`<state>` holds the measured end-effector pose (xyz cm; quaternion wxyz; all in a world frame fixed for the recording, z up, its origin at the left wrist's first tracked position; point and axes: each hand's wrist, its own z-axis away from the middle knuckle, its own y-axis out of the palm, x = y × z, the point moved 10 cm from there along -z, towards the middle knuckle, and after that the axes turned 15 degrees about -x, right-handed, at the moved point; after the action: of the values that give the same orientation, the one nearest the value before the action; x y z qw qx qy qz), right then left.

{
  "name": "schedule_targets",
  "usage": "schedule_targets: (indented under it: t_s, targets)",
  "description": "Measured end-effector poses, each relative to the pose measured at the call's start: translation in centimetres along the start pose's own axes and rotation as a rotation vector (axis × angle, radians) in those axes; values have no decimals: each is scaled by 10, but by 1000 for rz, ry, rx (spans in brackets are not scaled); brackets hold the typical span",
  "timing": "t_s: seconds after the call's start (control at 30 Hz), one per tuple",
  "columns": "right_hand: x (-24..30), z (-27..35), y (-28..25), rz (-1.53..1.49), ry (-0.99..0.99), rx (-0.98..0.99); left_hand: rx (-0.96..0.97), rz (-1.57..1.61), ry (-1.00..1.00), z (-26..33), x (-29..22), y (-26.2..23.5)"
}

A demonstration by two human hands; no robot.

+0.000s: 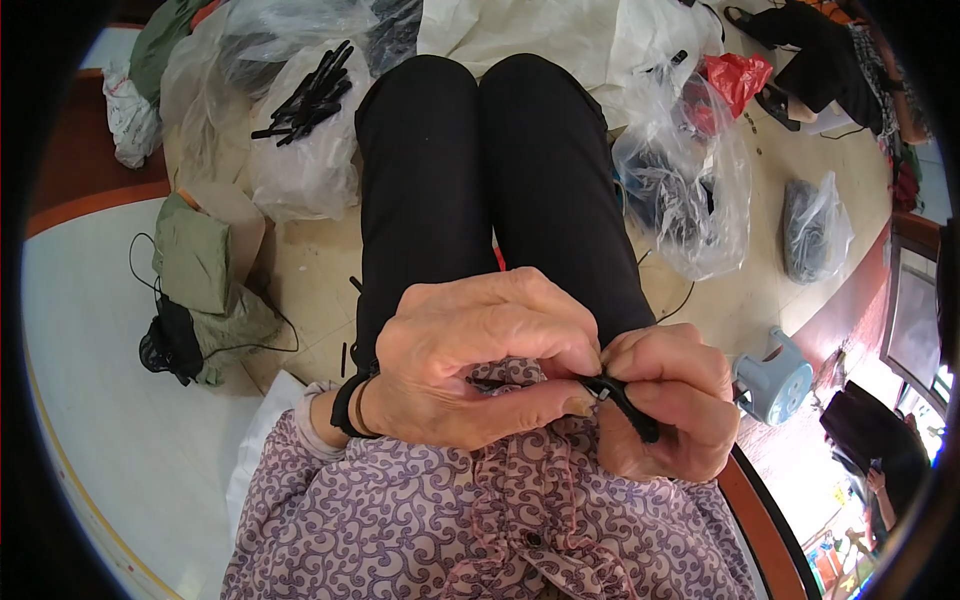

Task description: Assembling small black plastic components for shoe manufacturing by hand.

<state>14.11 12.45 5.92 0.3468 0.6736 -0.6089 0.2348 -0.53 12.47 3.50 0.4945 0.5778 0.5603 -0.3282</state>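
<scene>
Both hands (475,350) (685,385) pinch a curved black strip (638,418)

A beige floor of pale, glossy tiles (310,255) carries several plastic bags. A translucent white plastic bag (310,185) lies toward the left. To the right sit a large, clear, crumpled plastic bag with dark contents (690,215) and, apart from it, a smaller clear plastic bag around a dark grey bundle (812,235). Small dark bits (753,125) lie scattered near the bags. A short, thin black strip (344,358) lies at the left.
</scene>
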Motion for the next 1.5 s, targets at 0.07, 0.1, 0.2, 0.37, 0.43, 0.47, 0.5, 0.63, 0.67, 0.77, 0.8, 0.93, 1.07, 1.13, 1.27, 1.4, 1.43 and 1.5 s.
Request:
schedule_targets:
  t_s: [0.07,0.1,0.2,0.37,0.43,0.47,0.5,0.63,0.67,0.77,0.8,0.93,1.07,1.13,1.27,1.4,1.43,1.5]
  targets:
    - [7,-4,4,12,-14,-8,1,-1,1,-2,-7,0]
    - [9,-5,5,19,-2,-15,0,-4,-5,-2,-9,0]
    - [-1,-5,5,23,35,-20,7,-30,-23,-4,-1,-3]
    - [-2,-5,-1,12,-66,-25,-28,-5,6,-6,2,-3]
    - [-2,-5,-3,1,-77,-23,-24,-31,35,-7,1,-1]
    - [-1,-6,-6,2,-83,-22,-21,-45,49,-8,0,-1]
    - [0,-7,-7,8,-93,-10,-18,-58,65,-9,-2,1]
    - [-5,-8,-5,98,-100,42,-81,-61,11,-8,6,-2]
    - [-2,-9,-3,76,-113,45,-78,-105,-7,-8,7,-4]
    - [-12,-10,16,188,-13,99,-104,-248,19,-8,-8,-16]
    - [-20,-4,12,209,20,81,-109,-315,24,-9,-7,-18]
    - [-29,-1,-2,275,226,-38,-139,-162,39,-10,-4,-15]
    - [-36,-1,7,307,165,21,-162,-257,146,-9,-6,-21]
    - [-44,0,38,255,214,90,-213,-311,105,-2,0,-45]
    - [-51,-1,68,116,387,252,-325,-198,-196,8,16,-74]
    - [-47,-13,75,140,432,250,-340,-241,18,-10,-18,-73]
    - [-49,-12,77,132,451,248,-346,-233,15,-10,-18,-76]
    - [-52,-9,80,128,473,246,-325,-164,-118,-7,1,-82]
